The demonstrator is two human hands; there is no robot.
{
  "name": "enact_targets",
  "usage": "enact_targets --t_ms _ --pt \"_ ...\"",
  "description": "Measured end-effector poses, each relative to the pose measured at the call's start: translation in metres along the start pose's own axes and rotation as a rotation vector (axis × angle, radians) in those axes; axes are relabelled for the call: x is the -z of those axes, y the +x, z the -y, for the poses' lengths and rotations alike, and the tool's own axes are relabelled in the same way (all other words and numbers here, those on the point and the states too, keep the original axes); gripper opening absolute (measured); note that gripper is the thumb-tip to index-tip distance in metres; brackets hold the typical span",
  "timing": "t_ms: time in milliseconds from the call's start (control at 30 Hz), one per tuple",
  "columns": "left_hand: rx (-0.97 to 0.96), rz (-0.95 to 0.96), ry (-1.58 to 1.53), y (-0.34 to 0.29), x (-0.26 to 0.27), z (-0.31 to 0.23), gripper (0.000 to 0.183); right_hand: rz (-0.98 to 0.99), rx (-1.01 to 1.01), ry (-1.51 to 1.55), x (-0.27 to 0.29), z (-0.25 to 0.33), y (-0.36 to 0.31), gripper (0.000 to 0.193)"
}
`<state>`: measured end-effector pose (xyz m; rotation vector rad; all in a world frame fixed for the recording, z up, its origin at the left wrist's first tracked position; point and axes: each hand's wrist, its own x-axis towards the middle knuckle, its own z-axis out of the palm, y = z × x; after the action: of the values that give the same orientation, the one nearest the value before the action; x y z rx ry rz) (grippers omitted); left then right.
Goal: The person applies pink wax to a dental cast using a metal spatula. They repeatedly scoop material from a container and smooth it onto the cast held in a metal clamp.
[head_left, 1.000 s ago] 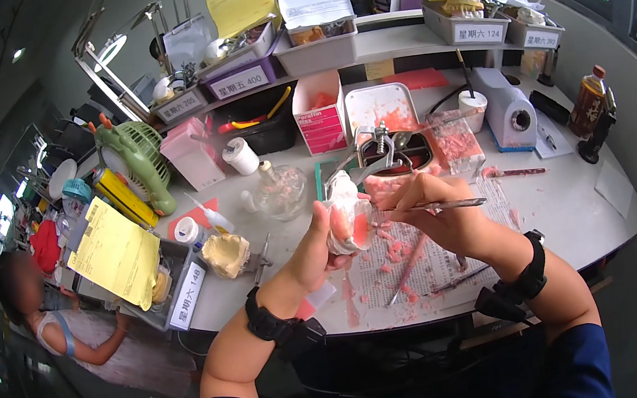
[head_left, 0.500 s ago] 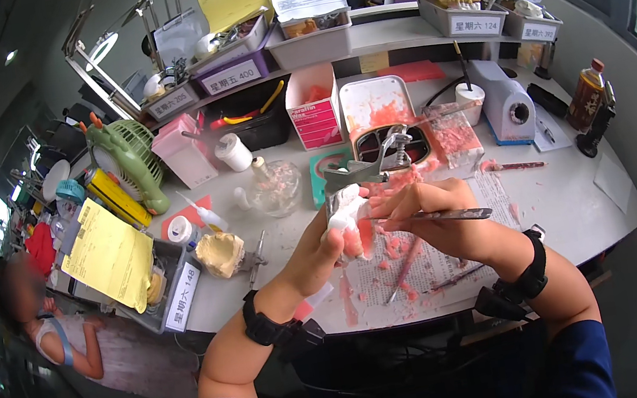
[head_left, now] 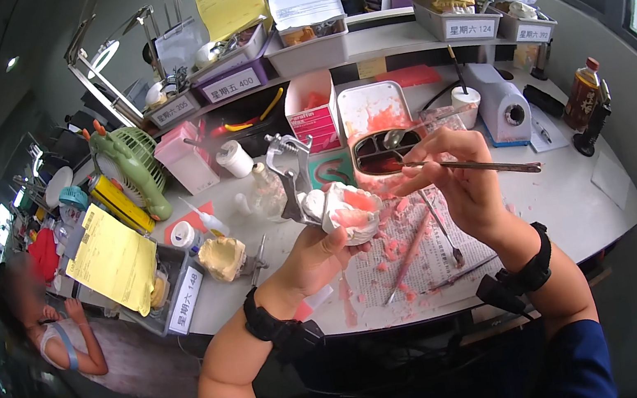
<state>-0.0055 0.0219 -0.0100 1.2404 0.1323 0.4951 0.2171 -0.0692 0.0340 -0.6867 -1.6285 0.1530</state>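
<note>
My left hand is closed around a white plaster dental model with pink wax on its upper face. The model is fixed to a metal dental articulator, whose frame rises above my fingers. To the right, my right hand pinches a slim metal wax carver, its handle pointing right. Its working end lies near the dark wax pot, apart from the model. A small spoon-shaped metal tip shows over the pot; whether it belongs to the carver is unclear.
Newspaper with pink wax crumbs and several tools lies below my hands. A glass burner, plaster cast and labelled case tray stand left. A white machine and bottle stand right. Someone sits at far left.
My left hand has turned the model so its pink wax faces up, and the articulator frame now stands to the left. My right hand has moved right and up, away from the model, with the carver.
</note>
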Motion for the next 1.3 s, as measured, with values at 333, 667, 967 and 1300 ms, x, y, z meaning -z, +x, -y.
enact_targets --t_ms 333,667,967,1300 --pt "-0.162 -0.151 0.211 0.004 -0.016 0.005 0.093 0.139 -0.166 -0.093 -0.018 0.000 -0.007 0.017" --pt "-0.205 -0.059 0.301 0.003 -0.012 0.012 0.090 0.191 -0.167 -0.126 -0.017 -0.007 -0.011 0.017" --pt "-0.244 -0.085 0.320 -0.001 -0.017 0.009 0.089 0.207 -0.130 -0.137 -0.019 0.001 -0.008 0.018" --pt "-0.320 -0.056 0.317 -0.002 -0.019 0.004 0.085 0.291 -0.051 -0.165 -0.011 0.006 -0.005 0.020"
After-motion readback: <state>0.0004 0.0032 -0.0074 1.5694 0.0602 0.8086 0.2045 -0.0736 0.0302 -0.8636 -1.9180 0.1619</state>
